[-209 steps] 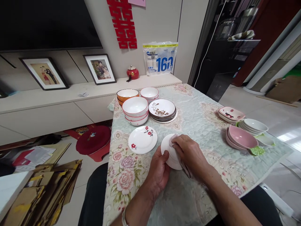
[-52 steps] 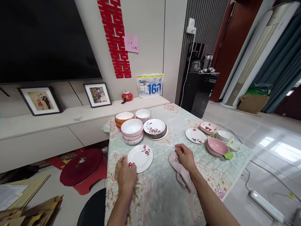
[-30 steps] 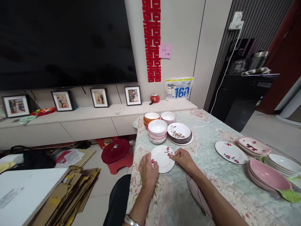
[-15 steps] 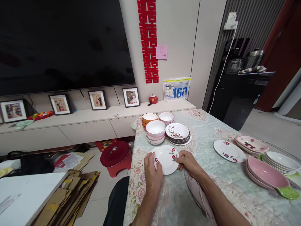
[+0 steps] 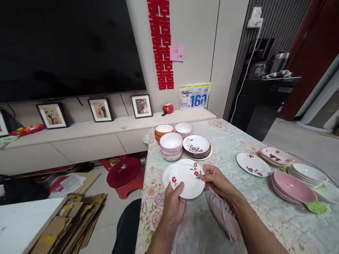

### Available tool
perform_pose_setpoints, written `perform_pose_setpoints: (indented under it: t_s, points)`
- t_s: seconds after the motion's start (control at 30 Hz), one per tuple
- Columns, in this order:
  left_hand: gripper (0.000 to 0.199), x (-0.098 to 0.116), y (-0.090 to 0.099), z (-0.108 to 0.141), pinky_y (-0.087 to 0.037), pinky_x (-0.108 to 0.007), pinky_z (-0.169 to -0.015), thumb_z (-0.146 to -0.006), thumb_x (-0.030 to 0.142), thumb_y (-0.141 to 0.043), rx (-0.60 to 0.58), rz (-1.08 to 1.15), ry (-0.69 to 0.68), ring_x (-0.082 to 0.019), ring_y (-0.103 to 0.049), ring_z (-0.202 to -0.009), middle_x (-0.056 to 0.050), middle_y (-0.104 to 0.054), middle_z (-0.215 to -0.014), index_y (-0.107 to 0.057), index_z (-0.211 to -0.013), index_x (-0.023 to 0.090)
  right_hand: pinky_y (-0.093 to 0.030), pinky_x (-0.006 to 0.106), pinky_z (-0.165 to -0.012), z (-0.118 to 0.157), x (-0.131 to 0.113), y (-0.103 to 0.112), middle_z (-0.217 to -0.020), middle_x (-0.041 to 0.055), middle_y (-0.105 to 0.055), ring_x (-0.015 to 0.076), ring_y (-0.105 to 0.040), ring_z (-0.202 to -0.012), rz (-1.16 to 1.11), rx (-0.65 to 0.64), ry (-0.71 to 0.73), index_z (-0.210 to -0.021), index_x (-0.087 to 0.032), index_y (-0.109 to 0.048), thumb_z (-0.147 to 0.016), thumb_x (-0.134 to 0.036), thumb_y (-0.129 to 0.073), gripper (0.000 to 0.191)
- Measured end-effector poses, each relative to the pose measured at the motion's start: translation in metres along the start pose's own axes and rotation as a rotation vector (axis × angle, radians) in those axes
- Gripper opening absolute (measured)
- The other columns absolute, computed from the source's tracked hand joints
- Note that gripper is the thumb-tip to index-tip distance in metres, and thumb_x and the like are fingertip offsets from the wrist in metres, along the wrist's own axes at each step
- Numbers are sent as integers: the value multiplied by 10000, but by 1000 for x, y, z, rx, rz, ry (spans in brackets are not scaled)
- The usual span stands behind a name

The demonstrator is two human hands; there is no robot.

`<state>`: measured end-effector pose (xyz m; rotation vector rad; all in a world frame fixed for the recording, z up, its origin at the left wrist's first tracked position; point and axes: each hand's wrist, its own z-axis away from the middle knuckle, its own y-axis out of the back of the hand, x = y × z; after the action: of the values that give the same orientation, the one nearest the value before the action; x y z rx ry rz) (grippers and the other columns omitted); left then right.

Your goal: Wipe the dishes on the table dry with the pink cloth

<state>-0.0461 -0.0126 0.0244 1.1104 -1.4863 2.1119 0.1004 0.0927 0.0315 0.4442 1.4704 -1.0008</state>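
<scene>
A white plate with red flowers (image 5: 186, 183) is lifted between my hands, tilted toward me. My left hand (image 5: 173, 204) grips its lower left edge, thumb on top. Closed at the right rim, my right hand (image 5: 215, 180) pinches the plate, and a mauve-grey cloth (image 5: 222, 213) hangs below that hand. Behind the held plate, another white plate (image 5: 166, 175) shows only its left part on the table. Just beyond stand pink-rimmed bowls (image 5: 171, 143), orange bowls (image 5: 164, 129) and a stack of brown-patterned plates (image 5: 196, 145).
On the right of the flowered tablecloth (image 5: 225, 141) lie a flowered plate (image 5: 253, 164), dog-patterned dishes (image 5: 277, 156), small white dishes (image 5: 308, 173) and pink dishes with green handles (image 5: 293, 187). A red stool (image 5: 124, 174) and flattened cardboard (image 5: 71, 222) are left of the table.
The flowered plate has risen and tilted toward me, uncovering part of another plate behind it. My left hand has shifted from the plate's left side to its lower edge.
</scene>
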Motion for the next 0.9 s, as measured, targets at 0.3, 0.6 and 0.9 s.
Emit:
perform_pose_setpoints:
  t_s: [0.3,0.6,0.9]
  points:
    - [644,2,1,-1,-543,-395,-926,-655,93,-764,126,203,123,-285,-718,-971,-109,-770,-1001,-590,-1272,152,-487,313,-699,45,-9,16,-816,45,-690,197,-632,-765,741,244,217,-864,-189,-658,-853,-463,-612,278]
    - [703,-4,-6,12,-525,-380,-936,-612,43,-727,61,217,226,-278,-693,-1030,-77,-763,-1030,-572,-1280,196,-501,385,-855,114,39,9,-1045,90,-683,255,-621,-1001,1125,361,394,-1055,-252,-701,-925,-360,-533,239]
    - [788,-9,-18,30,-503,-388,-910,-495,-29,-571,-154,94,397,-295,-655,-1054,-88,-745,-1026,-561,-1262,154,-509,348,-839,103,25,-1,-1054,80,-691,237,-646,-961,1064,644,423,-1210,-192,-621,-878,-345,-591,367]
